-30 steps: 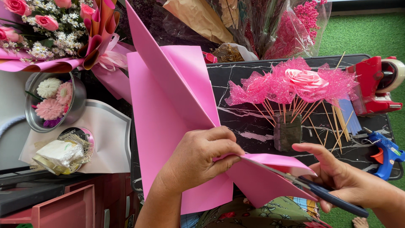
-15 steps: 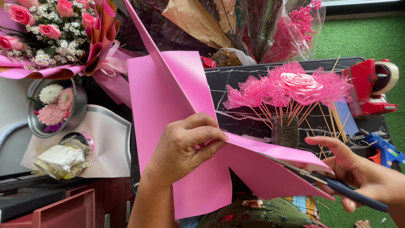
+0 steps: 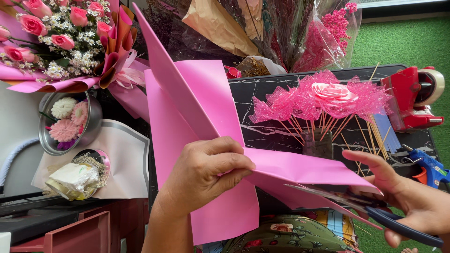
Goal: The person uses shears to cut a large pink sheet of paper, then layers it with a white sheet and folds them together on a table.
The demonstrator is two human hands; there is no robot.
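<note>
I see through one head-worn camera, looking steeply down and close onto my hands. My left hand point(image 3: 204, 173) sits near centre, my right hand point(image 3: 398, 189) at the near right edge, the black marble table point(image 3: 272, 100) beyond.

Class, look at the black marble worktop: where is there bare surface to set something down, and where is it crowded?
Bare marble worktop shows between the pink paper sheet and the jar of skewered pink flowers, and a narrow strip behind them. The right end is crowded: red tape dispenser, blue glue gun.
</note>
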